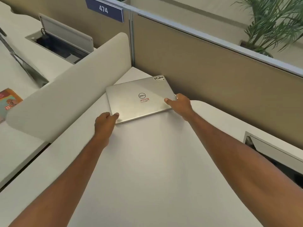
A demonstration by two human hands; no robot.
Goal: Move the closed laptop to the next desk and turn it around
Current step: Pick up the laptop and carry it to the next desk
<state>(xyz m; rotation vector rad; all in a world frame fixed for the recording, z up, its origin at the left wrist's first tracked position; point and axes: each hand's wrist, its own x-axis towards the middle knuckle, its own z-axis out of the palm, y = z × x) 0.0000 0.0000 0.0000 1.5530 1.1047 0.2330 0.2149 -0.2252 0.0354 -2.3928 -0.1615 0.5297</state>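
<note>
A closed silver laptop (136,102) lies flat in the far corner of a white desk (147,161), lid up, with a round logo, a red label and a black sticker at its far right corner. My left hand (105,122) grips its near left corner, thumb on the lid. My right hand (178,104) holds its right edge, thumb on top and fingers wrapped around the side. Both arms stretch forward across the desk.
A rounded white divider (68,89) separates this desk from the neighbouring desk (19,141) on the left, which bears a colourful packet (8,102) and an open cable box (60,41). A tan partition wall (213,76) runs behind. Another cable flap (270,154) opens at right.
</note>
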